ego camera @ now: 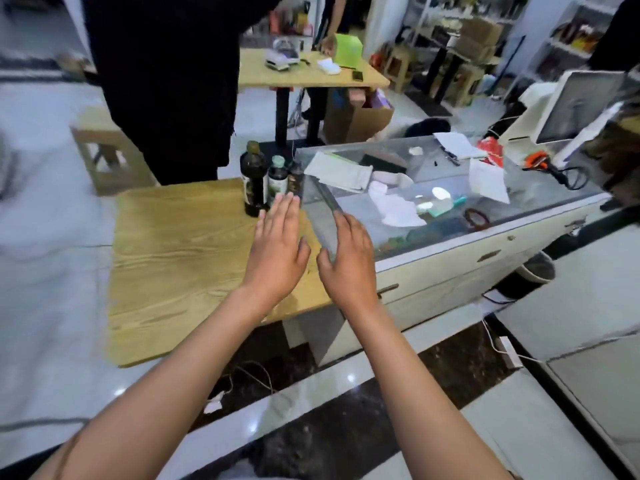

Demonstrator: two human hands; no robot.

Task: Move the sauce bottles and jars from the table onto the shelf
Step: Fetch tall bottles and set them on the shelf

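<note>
Your left hand (277, 247) is flat, fingers straight and close together, holding nothing, above the wooden table (180, 265). Your right hand (349, 261) has its fingers relaxed and slightly bent, also holding nothing, over the corner of the glass counter (450, 202).

Just beyond your left fingertips: three containers at the table's far edge, upright. Tall dark bottle (254, 180), dark contents, left of your fingertips. Smaller bottle (277, 180) with pale cap, dark contents, straight ahead. Third small dark jar (296, 178), contents unclear, against the counter.

Inside the counter, right of your right fingers: papers and small items, blurred.
</note>
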